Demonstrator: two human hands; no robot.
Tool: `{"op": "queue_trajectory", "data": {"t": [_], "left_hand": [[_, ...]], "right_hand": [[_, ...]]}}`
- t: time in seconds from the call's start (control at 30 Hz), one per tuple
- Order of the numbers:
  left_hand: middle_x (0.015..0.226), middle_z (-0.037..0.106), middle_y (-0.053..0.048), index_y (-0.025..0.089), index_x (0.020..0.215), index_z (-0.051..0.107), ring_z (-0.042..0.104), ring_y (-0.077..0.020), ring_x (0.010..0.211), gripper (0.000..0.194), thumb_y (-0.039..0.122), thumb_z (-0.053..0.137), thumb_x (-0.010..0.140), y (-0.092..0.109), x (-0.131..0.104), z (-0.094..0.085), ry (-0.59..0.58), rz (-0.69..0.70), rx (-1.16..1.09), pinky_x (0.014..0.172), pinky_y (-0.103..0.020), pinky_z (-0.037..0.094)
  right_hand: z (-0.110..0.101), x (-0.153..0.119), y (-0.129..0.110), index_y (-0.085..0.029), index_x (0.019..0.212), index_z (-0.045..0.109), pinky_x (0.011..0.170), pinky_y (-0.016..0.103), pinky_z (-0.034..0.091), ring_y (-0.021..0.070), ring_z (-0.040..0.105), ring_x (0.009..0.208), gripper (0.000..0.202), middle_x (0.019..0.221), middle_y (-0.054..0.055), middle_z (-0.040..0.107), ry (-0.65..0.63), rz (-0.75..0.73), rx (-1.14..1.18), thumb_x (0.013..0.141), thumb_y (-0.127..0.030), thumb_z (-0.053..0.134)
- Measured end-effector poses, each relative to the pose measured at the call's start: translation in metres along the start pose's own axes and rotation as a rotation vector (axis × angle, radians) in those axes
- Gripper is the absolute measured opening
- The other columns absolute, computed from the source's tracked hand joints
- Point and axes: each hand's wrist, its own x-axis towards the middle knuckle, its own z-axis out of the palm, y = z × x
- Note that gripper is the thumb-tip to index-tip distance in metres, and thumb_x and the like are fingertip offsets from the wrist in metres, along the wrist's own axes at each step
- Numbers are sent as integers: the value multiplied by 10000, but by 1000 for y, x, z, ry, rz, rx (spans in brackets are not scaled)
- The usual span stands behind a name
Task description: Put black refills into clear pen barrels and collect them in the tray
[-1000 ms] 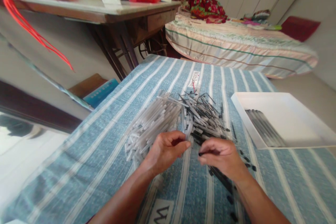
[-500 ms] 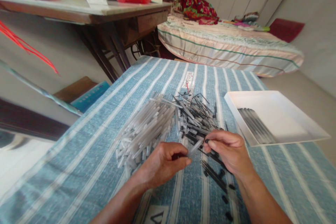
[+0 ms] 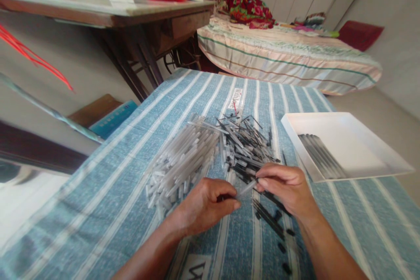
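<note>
A clear plastic tube spans the gap between my hands. My left hand pinches its near end between thumb and fingers. At the far end, my right hand is closed on the tube, its fingertips covering whatever small part is there. Beyond my left hand lies a heap of clear tubes. A tangle of black and clear pen parts sits to its right. Several thin black refills and small black caps are scattered beside my right hand.
At the right, a white box holds several assembled pens. Everything rests on a blue striped cloth. Behind stand a wooden table and a bed.
My fingertips have come slightly closer at the tube; the black piece seen at my right fingertips is now mostly hidden against the tube's end.
</note>
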Motion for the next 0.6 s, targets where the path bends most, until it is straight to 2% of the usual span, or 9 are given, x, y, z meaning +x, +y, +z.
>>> {"op": "queue_trajectory", "data": {"t": [0.2, 0.43, 0.6], "left_hand": [[595, 507, 32, 116, 701, 633, 459, -81, 580, 173, 232, 546, 795, 0, 1, -1, -57, -28, -30, 531, -185, 308], [541, 394, 56, 99, 702, 595, 322, -63, 500, 213, 300, 556, 763, 2, -3, -4, -155, -103, -264, 453, -190, 237], [535, 376, 60, 109, 667, 562, 304, -62, 500, 223, 321, 571, 738, 2, -5, -7, -178, -120, -328, 453, -197, 226]], "right_hand": [[-1, 3, -8, -192, 814, 712, 557, 227, 455, 117, 593, 593, 77, 671, 7, 638, -62, -36, -171, 756, -162, 669], [-5, 2, -5, -170, 797, 704, 506, 200, 481, 109, 607, 509, 79, 600, 0, 649, -94, 73, -161, 742, -225, 690], [-6, 0, -1, -170, 838, 706, 498, 197, 494, 114, 612, 491, 141, 578, 4, 663, -106, 123, -170, 736, -268, 698]]}}
